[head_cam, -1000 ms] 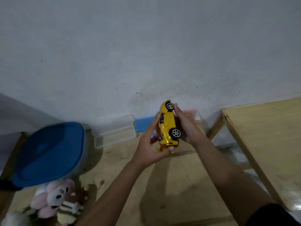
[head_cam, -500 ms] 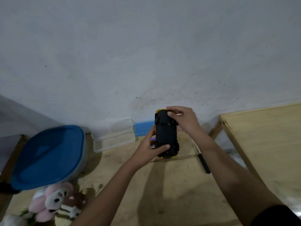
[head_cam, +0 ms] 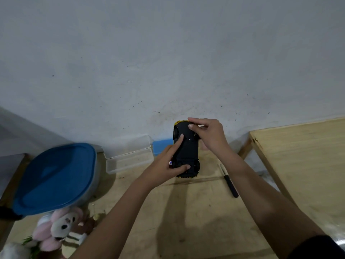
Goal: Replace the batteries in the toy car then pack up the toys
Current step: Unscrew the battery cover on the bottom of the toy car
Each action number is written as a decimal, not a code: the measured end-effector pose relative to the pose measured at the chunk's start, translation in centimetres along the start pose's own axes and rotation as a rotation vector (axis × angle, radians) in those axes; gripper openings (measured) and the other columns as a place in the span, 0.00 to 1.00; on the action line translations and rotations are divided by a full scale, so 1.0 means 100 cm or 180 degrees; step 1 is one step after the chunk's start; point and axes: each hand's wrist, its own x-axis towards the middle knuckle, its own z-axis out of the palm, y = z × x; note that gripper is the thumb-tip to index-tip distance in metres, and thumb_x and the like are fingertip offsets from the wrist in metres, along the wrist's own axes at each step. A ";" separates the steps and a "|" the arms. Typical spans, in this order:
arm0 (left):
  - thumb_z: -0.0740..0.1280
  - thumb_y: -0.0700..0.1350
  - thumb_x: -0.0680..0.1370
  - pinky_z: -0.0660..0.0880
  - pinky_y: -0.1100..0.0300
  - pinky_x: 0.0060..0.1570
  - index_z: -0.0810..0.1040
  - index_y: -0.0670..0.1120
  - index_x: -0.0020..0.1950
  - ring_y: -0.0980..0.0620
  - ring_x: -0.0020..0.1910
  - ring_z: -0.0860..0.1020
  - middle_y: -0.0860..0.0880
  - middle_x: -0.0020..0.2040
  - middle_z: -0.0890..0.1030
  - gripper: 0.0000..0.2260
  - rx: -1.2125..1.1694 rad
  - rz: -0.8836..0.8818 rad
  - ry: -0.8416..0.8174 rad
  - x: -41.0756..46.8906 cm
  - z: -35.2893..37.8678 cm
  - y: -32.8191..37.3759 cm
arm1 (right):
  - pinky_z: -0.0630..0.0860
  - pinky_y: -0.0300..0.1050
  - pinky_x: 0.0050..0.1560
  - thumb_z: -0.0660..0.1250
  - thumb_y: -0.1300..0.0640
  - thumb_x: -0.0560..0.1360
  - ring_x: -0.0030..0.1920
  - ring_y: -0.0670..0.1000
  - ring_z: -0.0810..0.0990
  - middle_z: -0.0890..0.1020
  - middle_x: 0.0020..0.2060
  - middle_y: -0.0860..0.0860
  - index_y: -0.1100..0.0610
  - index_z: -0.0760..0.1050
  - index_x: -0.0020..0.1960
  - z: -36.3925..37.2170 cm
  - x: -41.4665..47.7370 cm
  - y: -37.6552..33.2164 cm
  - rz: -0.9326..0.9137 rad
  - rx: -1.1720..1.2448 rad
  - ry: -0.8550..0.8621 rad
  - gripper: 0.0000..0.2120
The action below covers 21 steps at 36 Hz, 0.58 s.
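Note:
The yellow toy car [head_cam: 187, 152] is held above the wooden table [head_cam: 186, 212] with its black underside facing me. My left hand [head_cam: 164, 167] grips its near end, thumb across the bottom edge and index finger laid up the underside. My right hand [head_cam: 209, 133] holds the far end, fingertips on the underside near the front wheels. A black-handled screwdriver [head_cam: 228, 181] lies on the table just right of the car. Pink and white plush toys [head_cam: 57, 228] lie at the lower left.
A large tub with a blue lid [head_cam: 54, 176] stands at the left. A clear plastic box [head_cam: 128, 156] and a blue item [head_cam: 162, 145] sit against the grey wall. A second wooden table [head_cam: 302, 156] stands to the right across a gap.
The car was turned from its yellow side to underside up. My left index finger has since moved onto the underside, and my right hand shifted its grip at the far end.

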 end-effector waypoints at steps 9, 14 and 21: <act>0.73 0.51 0.72 0.76 0.59 0.58 0.51 0.70 0.72 0.58 0.60 0.74 0.58 0.66 0.70 0.40 -0.0059 0.0084 0.0115 -0.005 0.003 0.003 | 0.80 0.53 0.51 0.71 0.60 0.72 0.47 0.54 0.83 0.84 0.50 0.56 0.53 0.82 0.53 -0.005 -0.007 -0.001 -0.0022 -0.0007 -0.0007 0.10; 0.75 0.48 0.70 0.78 0.61 0.54 0.55 0.65 0.73 0.59 0.57 0.76 0.62 0.64 0.70 0.39 -0.0206 0.0082 0.0128 -0.010 0.007 0.005 | 0.80 0.53 0.51 0.71 0.60 0.72 0.47 0.55 0.82 0.83 0.50 0.55 0.53 0.82 0.53 -0.004 -0.010 -0.001 -0.0004 -0.0034 -0.0025 0.10; 0.76 0.43 0.69 0.79 0.61 0.49 0.57 0.64 0.69 0.60 0.52 0.78 0.60 0.62 0.69 0.38 -0.0354 0.0040 0.0078 -0.011 0.004 0.012 | 0.80 0.51 0.50 0.71 0.61 0.72 0.46 0.55 0.82 0.83 0.51 0.55 0.54 0.82 0.53 -0.005 -0.011 -0.004 -0.0087 -0.0145 0.0011 0.10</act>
